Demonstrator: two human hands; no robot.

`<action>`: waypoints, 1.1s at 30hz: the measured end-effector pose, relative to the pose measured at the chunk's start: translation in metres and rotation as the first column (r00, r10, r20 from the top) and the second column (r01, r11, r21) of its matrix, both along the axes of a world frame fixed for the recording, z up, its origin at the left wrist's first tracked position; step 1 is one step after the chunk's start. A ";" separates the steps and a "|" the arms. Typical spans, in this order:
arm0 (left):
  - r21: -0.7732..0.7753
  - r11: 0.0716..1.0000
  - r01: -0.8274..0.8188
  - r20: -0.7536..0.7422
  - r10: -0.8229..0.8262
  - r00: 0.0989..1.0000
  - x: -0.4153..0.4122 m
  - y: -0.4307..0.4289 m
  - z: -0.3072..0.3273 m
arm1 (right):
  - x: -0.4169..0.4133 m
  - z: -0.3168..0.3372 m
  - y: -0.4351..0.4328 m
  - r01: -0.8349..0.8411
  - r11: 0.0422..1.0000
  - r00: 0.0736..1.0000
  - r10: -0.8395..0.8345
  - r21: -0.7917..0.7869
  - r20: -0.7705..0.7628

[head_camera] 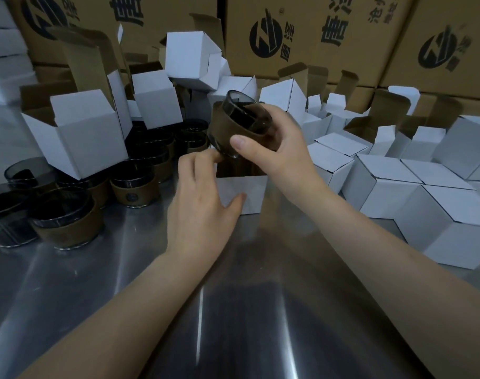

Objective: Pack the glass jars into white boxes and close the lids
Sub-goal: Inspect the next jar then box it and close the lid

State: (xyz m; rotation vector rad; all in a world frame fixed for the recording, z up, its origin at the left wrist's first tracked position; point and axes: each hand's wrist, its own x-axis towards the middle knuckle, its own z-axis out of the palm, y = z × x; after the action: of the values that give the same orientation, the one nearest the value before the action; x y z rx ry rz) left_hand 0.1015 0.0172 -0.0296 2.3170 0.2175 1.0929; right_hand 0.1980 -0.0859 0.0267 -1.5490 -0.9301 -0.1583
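1. Right grip (277, 149) wraps thumb and fingers round the glass jar (233, 124), held tilted, mouth up and away, base just above the open box (249, 192).
2. Left grip (200, 203) pinches that box's near-left wall; the jar likely needs righting, then lowering.
3. Steel bench (233, 310): spare jars (129, 187) left of the box, shut boxes (438, 187) right, brown cartons (315, 23) behind.

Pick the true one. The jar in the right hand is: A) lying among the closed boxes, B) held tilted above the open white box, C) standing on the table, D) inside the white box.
B: the right hand grips the jar tilted in the air over the open white box.
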 end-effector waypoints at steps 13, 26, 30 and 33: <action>-0.528 0.737 0.421 -0.003 -0.497 0.868 0.014 0.031 0.000 | 0.017 0.028 -0.010 -0.183 0.939 0.982 0.164 -0.291 -0.091; -0.384 0.845 0.372 -0.060 -0.425 0.903 0.014 0.031 -0.002 | 0.011 0.059 -0.028 -0.045 0.752 0.986 0.138 -0.657 0.091; -0.354 0.870 0.343 -0.046 -0.382 0.923 0.014 0.031 -0.003 | 0.005 0.059 -0.025 0.144 0.658 0.957 0.099 -0.739 0.274; -0.323 0.890 0.321 -0.039 -0.351 0.935 0.015 0.031 -0.004 | 0.000 0.058 -0.022 0.262 0.602 0.923 0.072 -0.754 0.378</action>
State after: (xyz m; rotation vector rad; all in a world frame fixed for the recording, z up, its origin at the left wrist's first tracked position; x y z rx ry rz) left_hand 0.1163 0.0483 -0.0337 2.0261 0.0173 0.7157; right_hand 0.1982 -0.1075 0.0847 -2.4840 -1.3238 -0.1188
